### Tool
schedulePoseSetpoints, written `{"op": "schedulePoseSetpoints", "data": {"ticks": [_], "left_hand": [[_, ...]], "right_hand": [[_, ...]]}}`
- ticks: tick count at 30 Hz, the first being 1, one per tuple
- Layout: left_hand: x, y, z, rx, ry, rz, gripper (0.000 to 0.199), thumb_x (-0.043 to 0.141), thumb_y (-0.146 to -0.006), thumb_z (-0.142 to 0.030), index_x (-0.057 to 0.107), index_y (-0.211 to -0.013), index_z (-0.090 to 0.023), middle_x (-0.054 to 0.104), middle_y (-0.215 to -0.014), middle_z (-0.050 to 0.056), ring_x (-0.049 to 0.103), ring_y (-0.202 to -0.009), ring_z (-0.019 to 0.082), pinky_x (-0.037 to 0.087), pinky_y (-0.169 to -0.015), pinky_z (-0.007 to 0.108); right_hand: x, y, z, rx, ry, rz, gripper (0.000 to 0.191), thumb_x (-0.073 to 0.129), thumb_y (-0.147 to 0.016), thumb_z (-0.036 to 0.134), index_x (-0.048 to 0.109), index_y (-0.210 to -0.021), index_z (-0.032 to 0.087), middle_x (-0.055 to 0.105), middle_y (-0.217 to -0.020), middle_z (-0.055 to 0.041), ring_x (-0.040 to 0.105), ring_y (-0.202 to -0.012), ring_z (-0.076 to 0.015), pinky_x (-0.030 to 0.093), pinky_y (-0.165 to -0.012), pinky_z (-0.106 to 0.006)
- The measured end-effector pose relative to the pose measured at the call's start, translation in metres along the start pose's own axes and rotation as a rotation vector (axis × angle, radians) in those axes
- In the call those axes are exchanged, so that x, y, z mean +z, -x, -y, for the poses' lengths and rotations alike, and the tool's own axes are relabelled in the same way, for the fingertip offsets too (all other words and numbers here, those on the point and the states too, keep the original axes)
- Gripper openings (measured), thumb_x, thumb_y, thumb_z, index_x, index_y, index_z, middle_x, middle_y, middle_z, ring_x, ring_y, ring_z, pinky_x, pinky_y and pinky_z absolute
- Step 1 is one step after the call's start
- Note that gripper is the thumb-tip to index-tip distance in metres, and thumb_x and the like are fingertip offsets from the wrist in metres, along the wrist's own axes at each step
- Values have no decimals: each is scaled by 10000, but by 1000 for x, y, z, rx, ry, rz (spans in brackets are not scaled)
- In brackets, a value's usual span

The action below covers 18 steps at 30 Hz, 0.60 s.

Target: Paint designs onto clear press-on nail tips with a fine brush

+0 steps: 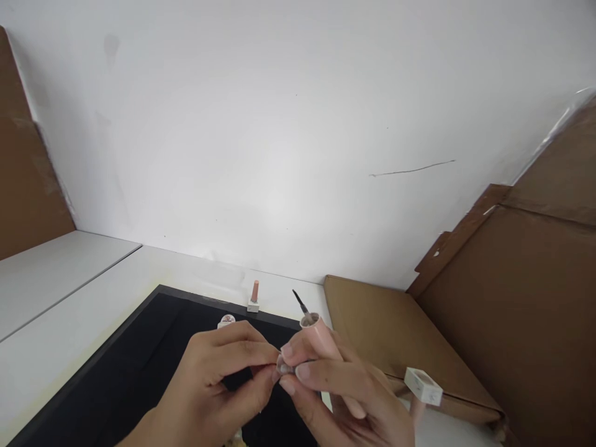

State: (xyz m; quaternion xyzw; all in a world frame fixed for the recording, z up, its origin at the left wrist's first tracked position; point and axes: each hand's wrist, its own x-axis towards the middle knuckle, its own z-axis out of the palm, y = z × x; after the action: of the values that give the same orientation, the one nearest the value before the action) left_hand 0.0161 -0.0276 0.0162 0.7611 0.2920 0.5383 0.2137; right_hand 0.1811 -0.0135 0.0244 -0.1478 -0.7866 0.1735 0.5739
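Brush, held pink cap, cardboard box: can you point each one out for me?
Brush (300, 302): head view, on its dark bristles.
Pink cap (323, 339): head view, on its side, below the open rim.
Cardboard box (377, 323): head view, on its top.

The left hand (223, 372) and the right hand (344, 385) meet over a black mat (125, 354), pinching a small clear piece (285, 365) between their fingertips, while the right also holds a pink cap (323, 338) with its dark-tipped brush (300, 301) pointing up. Beyond them a small bottle with a pink top (254, 298) stands at the mat's far edge (a white wall (279, 124) rises behind), and a flat cardboard box (386, 329) lies to the right on the white surface (112, 267).
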Motion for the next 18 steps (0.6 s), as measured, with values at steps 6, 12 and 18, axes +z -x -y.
{"op": "schedulePoseSetpoints", "data": {"ticks": [6,12,18], "left_hand": [[2,1,-1,-245,195,20,208,512,-839,-111,708,-819,-176,636,-720,38,599,-672,147,486,-623,221],[6,-5,2,-446,403,-31,105,620,-788,-181,676,-707,-147,597,-681,17,558,-630,124,450,-588,201],[4,-5,7,-464,458,-58,173,618,-792,-240,684,-662,-145,563,-634,1,507,-600,111,411,-574,204]], "right_hand": [[1,-1,5,84,35,19,442,561,-734,-77,599,-976,290,654,-849,-5,638,-754,-140,568,-647,-257],[3,0,-1,22,111,47,472,553,-741,-74,585,-1025,301,627,-846,-17,615,-719,-141,556,-621,-277],[0,2,-1,50,106,71,449,570,-760,-43,569,-1064,288,637,-909,-28,630,-773,-142,564,-639,-257]]}}
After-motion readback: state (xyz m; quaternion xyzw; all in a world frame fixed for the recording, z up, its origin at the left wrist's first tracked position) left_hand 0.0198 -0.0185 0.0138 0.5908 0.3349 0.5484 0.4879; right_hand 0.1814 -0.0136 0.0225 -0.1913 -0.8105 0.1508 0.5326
